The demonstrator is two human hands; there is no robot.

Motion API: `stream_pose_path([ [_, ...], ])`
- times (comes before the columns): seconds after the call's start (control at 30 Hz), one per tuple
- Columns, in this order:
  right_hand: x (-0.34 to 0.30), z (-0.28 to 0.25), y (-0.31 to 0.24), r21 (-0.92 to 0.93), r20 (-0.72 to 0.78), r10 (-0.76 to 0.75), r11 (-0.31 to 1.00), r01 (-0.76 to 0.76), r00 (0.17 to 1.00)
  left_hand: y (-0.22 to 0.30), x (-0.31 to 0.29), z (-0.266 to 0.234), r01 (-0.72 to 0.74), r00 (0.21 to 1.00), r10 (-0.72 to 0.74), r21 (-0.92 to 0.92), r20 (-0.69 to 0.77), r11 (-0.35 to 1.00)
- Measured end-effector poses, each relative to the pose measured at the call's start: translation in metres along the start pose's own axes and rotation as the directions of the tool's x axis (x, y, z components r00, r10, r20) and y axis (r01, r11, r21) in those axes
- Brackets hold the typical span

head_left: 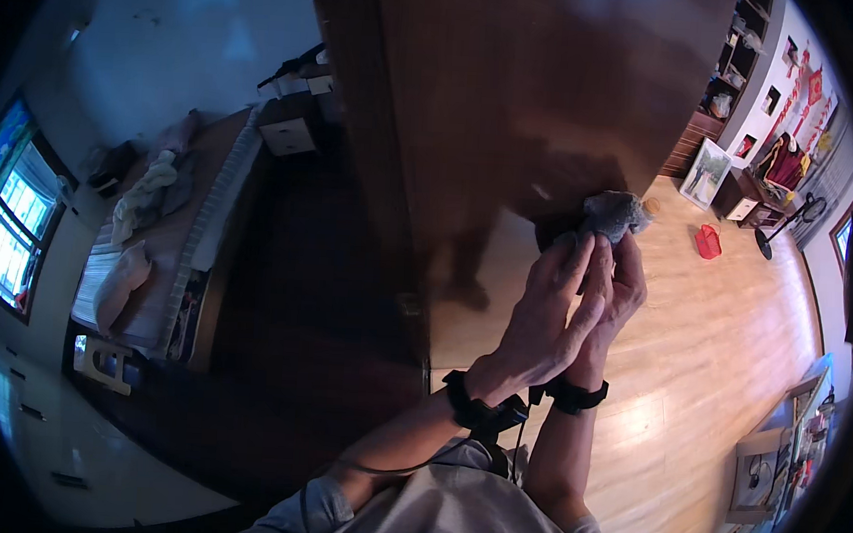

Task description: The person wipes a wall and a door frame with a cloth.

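Observation:
A bunched grey cloth [612, 214] is pressed to the edge of a tall, glossy dark-brown door [523, 88]. My right hand [621, 291] grips it from below and to the right, with the fingers curled up against it. My left hand [547, 316] overlaps the right one, its fingertips together at the cloth's lower side. Just right of the cloth, a small tan round piece [652, 207] shows; I cannot tell what it is. The door's surface mirrors the hands darkly. Each wrist wears a black band.
Left of the door lies a dim room with a bed [194, 196] and a nightstand [287, 129]. On the right, a wooden floor [693, 329] holds a red basket [708, 241], a framed picture [705, 175] and a black stand fan [785, 227]. A cluttered shelf unit [763, 468] stands lower right.

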State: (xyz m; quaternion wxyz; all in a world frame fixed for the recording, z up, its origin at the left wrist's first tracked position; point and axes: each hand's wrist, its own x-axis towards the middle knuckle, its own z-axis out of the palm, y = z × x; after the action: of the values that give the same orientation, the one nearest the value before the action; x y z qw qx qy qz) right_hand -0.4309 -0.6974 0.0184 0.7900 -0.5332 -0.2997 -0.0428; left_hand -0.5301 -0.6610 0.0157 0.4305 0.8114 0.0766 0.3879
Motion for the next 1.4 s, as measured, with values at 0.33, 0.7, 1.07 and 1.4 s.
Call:
stream_pose_path([
  [0.33,-0.028,0.047,-0.017,-0.088,-0.003,-0.001,0.996,0.001,1.000,-0.002,-0.018,-0.056,-0.002,0.999,-0.002,-0.079,-0.047,0.997],
  [0.7,-0.074,0.122,-0.028,-0.159,0.021,-0.063,0.985,0.066,0.998,-0.006,-0.051,-0.153,-0.035,0.982,0.035,0.001,-0.188,0.999],
  [1.07,-0.097,0.179,-0.047,-0.023,0.265,-0.331,0.937,0.349,0.906,-0.002,-0.070,-0.184,0.120,0.856,-0.038,0.126,-0.516,0.985],
  [1.4,-0.052,0.116,-0.031,0.000,0.204,-0.360,0.930,0.367,0.910,-0.004,-0.042,-0.112,0.103,0.870,-0.082,0.017,-0.485,0.994],
])
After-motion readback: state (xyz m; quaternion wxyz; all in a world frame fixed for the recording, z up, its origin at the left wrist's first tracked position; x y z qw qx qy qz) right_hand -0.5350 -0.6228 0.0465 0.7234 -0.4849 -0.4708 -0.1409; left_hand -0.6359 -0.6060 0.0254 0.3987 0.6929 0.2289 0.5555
